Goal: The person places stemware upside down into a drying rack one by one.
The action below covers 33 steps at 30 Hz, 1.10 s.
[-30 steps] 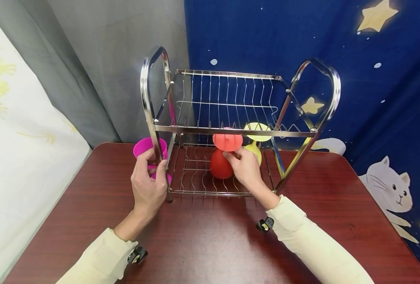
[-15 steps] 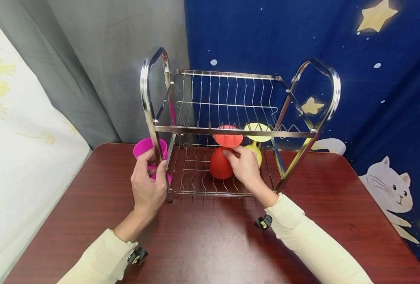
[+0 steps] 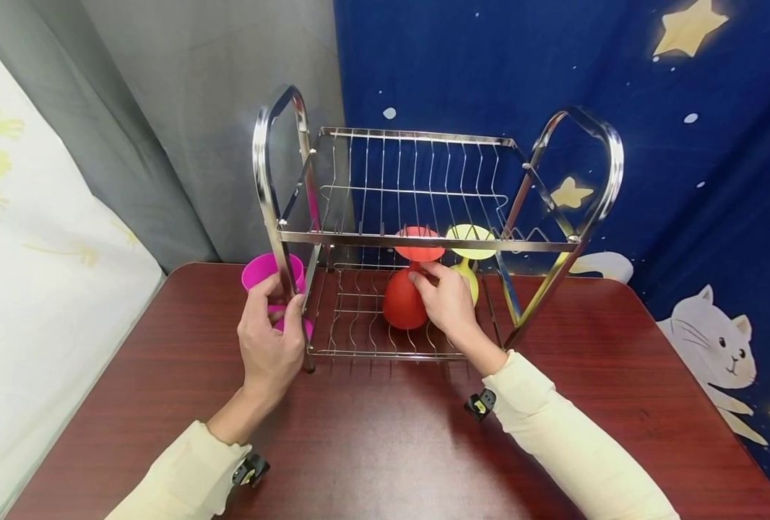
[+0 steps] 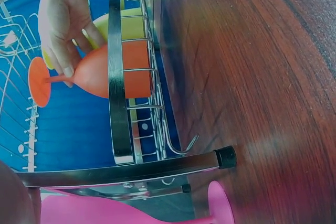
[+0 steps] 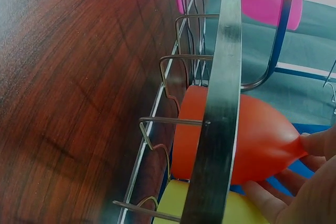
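A two-tier metal dish rack (image 3: 352, 238) stands on the table. On its lower tier a red plastic wine glass (image 3: 401, 303) sits upside down, bowl resting on the wires and round foot up. My right hand (image 3: 451, 302) pinches its stem between thumb and fingers; the right wrist view shows the thumb (image 5: 317, 141) where stem meets bowl. Right beside it is an upside-down yellow wine glass (image 3: 472, 232), partly behind my hand. My left hand (image 3: 271, 347) grips the rack's left front post. Just outside that post a pink wine glass (image 3: 258, 273) stands upright, partly covered by my left fingers.
The upper tier (image 3: 414, 191) overhangs the red glass, and its front bar crosses close to the glass's foot. A dark reddish-brown wooden table (image 3: 372, 433) extends in front of the rack. Behind hang a grey curtain (image 3: 222, 108) and a blue curtain (image 3: 463, 65) with stars.
The red wine glass's foot has shifted slightly back beneath the upper tier, with my right hand still pinching the stem. My left hand keeps its grip on the post.
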Motion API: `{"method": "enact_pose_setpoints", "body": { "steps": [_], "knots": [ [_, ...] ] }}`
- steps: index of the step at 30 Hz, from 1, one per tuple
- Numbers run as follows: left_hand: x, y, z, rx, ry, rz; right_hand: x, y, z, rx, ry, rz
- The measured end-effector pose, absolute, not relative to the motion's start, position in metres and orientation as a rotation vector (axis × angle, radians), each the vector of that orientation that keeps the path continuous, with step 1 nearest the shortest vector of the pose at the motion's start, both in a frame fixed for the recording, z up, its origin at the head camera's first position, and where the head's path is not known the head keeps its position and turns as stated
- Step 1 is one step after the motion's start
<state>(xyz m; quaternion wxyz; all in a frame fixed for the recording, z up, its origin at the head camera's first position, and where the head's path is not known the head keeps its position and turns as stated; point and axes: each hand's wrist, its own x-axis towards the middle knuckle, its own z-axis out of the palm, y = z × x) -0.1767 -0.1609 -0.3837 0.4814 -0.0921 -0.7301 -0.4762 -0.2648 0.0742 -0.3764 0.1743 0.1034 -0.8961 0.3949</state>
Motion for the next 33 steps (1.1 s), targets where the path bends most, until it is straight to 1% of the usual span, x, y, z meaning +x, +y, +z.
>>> {"method": "enact_pose_setpoints", "body": {
  "steps": [19, 33],
  "knots": [
    [-0.1750, -0.1600, -0.3834, -0.210, -1.789, -1.167, -0.2676, 0.0737, -0.3748, 0.281, -2.571, 1.114],
    [-0.1772, -0.1625, -0.3876, -0.185, -1.694, -1.182, -0.2604, 0.0772, -0.3680, 0.227, -2.551, 1.238]
  ]
}}
